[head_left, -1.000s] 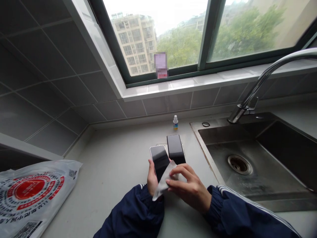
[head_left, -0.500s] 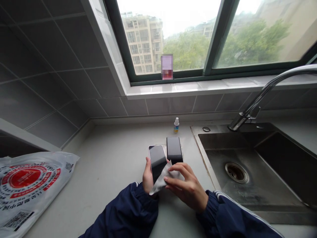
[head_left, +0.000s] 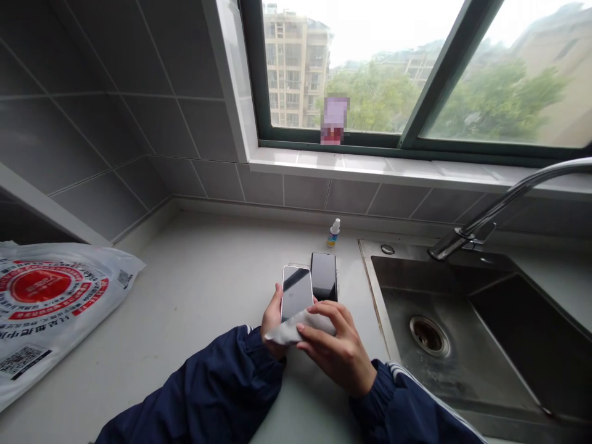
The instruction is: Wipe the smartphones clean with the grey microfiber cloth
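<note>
My left hand is wrapped round a smartphone with a pale frame and a dark, reflecting screen. A light grey cleaning cloth is pinched in my right hand and lies over the phone's lower end, hiding it. Just beyond the held phone, a second dark phone rests on the counter, its near end partly behind my right fingers. A small white-capped bottle with a blue and yellow label stands behind that phone.
A steel sink with a chrome faucet is to the right. On the left lies a white plastic bag with red print. A tiled wall and a window sill bound the pale counter at the back.
My view has tilted and shifted slightly. The cloth is now bunched flatter across the phone's lower end, where its corner stood up before, and more of the screen shows. Both hands keep their holds.
</note>
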A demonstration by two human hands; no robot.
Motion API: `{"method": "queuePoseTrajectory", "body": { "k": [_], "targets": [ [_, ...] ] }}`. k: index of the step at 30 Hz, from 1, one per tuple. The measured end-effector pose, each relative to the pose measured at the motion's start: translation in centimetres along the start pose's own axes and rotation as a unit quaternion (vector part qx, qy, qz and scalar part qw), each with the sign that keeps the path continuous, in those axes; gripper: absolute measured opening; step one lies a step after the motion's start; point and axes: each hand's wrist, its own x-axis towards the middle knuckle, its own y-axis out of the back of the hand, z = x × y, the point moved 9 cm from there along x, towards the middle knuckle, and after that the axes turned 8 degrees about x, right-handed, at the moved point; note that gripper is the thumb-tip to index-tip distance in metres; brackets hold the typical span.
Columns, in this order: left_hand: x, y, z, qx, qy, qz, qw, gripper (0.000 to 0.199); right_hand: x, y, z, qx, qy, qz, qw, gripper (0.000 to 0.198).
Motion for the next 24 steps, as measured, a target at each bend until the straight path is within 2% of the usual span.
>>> {"method": "queuePoseTrajectory", "body": {
  "k": [2,4,10,12,16,21,24],
  "targets": [
    [0.1,0.3,0.7,0.007,-0.03,0.014,0.999,0.064,0.2,0.2,0.3,0.003,-0.003,-0.004,1.0,0.027],
    [0.1,0.3,0.4,-0.008,-0.022,0.018,1.0,0.065,0.2,0.0,0.3,0.011,-0.006,-0.002,1.0,0.027],
    [-1.1,-1.6,-3.3,-0.122,0.133,-0.002,0.984,0.071,-0.3,-1.8,-1.5,0.023,0.02,-0.005,1.0,0.029],
    [-1.2,-1.9,-3.5,-0.125,0.139,-0.006,0.982,0.073,-0.4,-1.8,-1.7,0.017,0.023,-0.007,1.0,0.03],
    [-0.5,-1.4,-2.0,-0.077,0.082,-0.023,0.993,0.073,-0.3,-0.7,-0.9,0.01,0.02,-0.008,1.0,0.032],
    [0.1,-0.1,1.2,0.024,-0.074,-0.025,0.997,0.064,0.0,0.3,0.4,0.004,-0.002,0.003,1.0,0.029],
    [0.1,0.1,0.7,0.027,-0.062,-0.025,0.997,0.066,0.0,-0.2,0.1,0.007,-0.002,0.008,1.0,0.029]
  ]
}}
